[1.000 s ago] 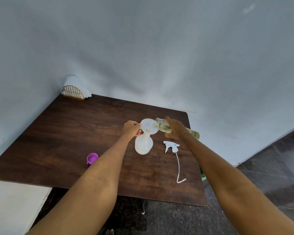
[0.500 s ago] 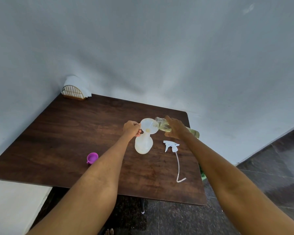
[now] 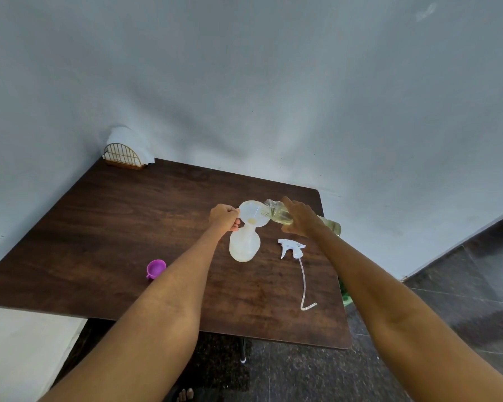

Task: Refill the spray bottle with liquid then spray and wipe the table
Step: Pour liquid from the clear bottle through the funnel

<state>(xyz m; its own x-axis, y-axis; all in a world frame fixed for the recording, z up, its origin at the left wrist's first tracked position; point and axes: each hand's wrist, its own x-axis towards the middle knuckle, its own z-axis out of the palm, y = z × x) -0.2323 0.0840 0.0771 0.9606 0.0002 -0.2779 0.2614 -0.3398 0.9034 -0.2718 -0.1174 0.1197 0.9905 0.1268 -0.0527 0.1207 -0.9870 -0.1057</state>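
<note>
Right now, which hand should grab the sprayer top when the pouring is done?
Right. The right hand tips the refill bottle just above the sprayer top; the left hand holds the funnel, farther away.

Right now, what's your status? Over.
Left hand holds funnel on spray bottle. Right hand tips refill bottle, pouring. Sprayer off. Nothing blocking.

Two bottles [image 3: 243, 246] [image 3: 279, 215], one funnel [image 3: 251, 213], one trigger sprayer [image 3: 291, 247], one purple cap [image 3: 155, 268], one napkin holder [image 3: 123, 156].
</note>
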